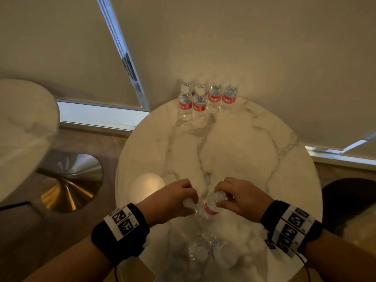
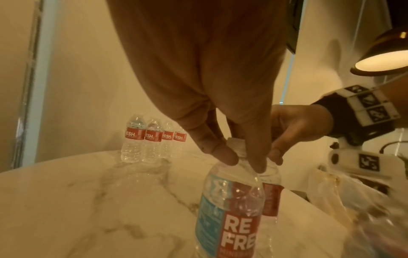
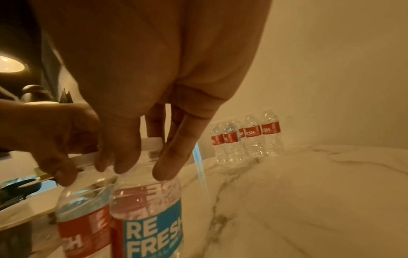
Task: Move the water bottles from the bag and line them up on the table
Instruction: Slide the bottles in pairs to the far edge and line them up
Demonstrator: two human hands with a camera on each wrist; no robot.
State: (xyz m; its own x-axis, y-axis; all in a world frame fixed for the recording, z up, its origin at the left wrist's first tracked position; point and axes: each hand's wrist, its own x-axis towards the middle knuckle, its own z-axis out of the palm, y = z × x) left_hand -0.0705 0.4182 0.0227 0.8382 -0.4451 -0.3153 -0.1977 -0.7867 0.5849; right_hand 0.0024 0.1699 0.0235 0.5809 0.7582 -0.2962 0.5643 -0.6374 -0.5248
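Note:
Both hands hold small clear water bottles with red and blue labels over the near part of the round marble table (image 1: 254, 143). My left hand (image 1: 184, 200) (image 2: 240, 157) pinches the neck of one bottle (image 2: 229, 209) just under its white cap. My right hand (image 1: 224, 198) (image 3: 143, 164) grips the neck of the other bottle (image 1: 211, 206) (image 3: 150, 209) in the same way. The two bottles touch side by side. Several bottles (image 1: 207, 100) (image 2: 152, 139) (image 3: 247, 137) stand upright together at the table's far edge. A clear plastic bag (image 1: 203, 251) with more bottles lies at the near edge.
A second round table (image 1: 24, 127) with a gold base (image 1: 69, 188) stands to the left. A dark chair (image 1: 345, 200) is at the right. Blinds cover the windows behind the table. A lit lamp (image 2: 384, 59) hangs overhead and its glare (image 1: 148, 184) shows on the marble.

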